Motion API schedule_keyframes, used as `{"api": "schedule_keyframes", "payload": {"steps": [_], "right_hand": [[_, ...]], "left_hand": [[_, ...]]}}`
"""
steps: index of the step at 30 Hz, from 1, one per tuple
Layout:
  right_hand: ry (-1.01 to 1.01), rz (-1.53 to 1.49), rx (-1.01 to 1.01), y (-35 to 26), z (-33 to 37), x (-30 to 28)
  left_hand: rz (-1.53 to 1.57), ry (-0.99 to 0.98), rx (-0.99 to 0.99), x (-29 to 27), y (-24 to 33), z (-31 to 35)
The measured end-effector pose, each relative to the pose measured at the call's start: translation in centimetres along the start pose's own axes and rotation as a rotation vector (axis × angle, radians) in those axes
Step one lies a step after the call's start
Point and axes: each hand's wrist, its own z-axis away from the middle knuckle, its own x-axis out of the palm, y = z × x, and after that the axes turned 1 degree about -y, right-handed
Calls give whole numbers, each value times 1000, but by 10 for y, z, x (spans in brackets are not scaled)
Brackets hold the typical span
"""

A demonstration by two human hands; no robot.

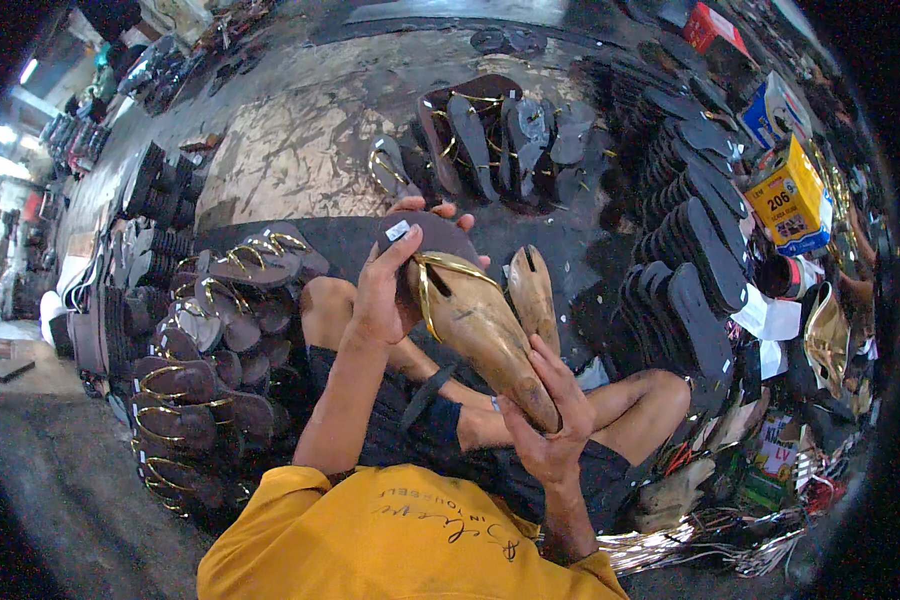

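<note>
Above my crossed legs I hold a worn wooden shoe last (485, 330) with a slot near its front. A dark brown sandal (448, 236) with thin gold straps (460, 264) is fitted on its front end, with a small white sticker on the sole. My left hand (388, 290) is closed round the sandal's front part, thumb near the sticker. The narrow rear end of the last lies in my right hand (553, 420), whose fingers wrap it. Just beyond, a second wooden last (532, 295) lies on the dark floor.
Finished gold-strapped sandals (175, 415) are heaped at my left. Several more sandals (473, 135) lie ahead. Rows of dark soles (695, 250) stand at the right, beside a yellow can (792, 195). Shiny strips (710, 540) pile up at the lower right.
</note>
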Motion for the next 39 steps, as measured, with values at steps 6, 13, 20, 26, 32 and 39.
{"api": "schedule_keyframes", "payload": {"steps": [6, 13, 20, 26, 32, 39], "right_hand": [[82, -99, 32, 30, -4, 24], [63, -138, 140, 47, 9, 44], [-107, -223, 244, 33, 25, 53], [-129, -491, 537, 78, 32, 52], [-232, -1236, 1037, 19, 26, 26], [-398, -1351, 909, 21, 62, 21]], "left_hand": [[-167, 60, -50, -10, -23, -1], [-141, 257, -138, -34, -44, 4], [-269, 607, -471, -63, -62, 90], [-315, 420, -425, -9, -36, 105], [12, 318, -484, -38, -34, 126], [167, -18, -533, -58, -28, 137]]}}
